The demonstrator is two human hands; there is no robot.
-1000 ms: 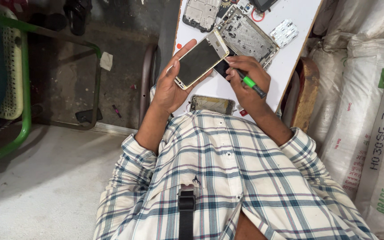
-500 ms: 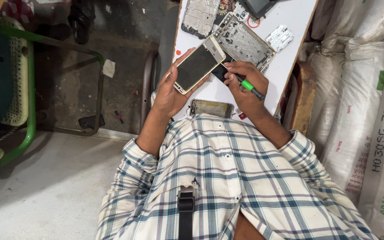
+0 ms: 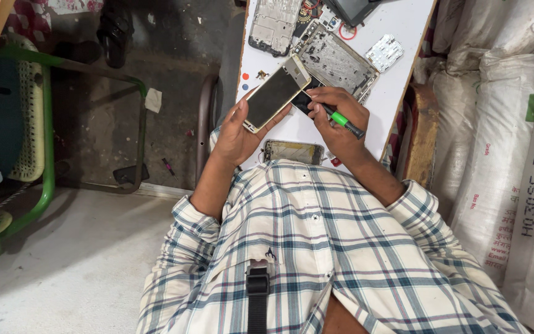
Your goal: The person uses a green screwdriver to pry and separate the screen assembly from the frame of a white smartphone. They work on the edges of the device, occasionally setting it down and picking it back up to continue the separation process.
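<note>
Mid-teardown: left hand (image 3: 237, 133) gripping gold-edged phone (image 3: 276, 93) tilted above white table (image 3: 397, 86), right hand (image 3: 335, 117) closed around green-handled screwdriver (image 3: 341, 119) at its edge, 2 stripped frames (image 3: 335, 62) already laid out, casing apparently unopened.

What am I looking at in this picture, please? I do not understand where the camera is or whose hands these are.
The camera sits on a person's head and looks down, so you see that person's own checked shirt and two bare hands. There is no machine here.

The left hand holds a flat white-edged phone with a dark screen, tilted above the long white table. The right hand has its grip on a small screwdriver with a green and black handle; its tip points toward the phone's edge.

On the table lie an open grey metal phone frame, a second pale phone frame, a small silver plate and, near the body, another phone with a gold rim. White sacks stand at the right.
</note>
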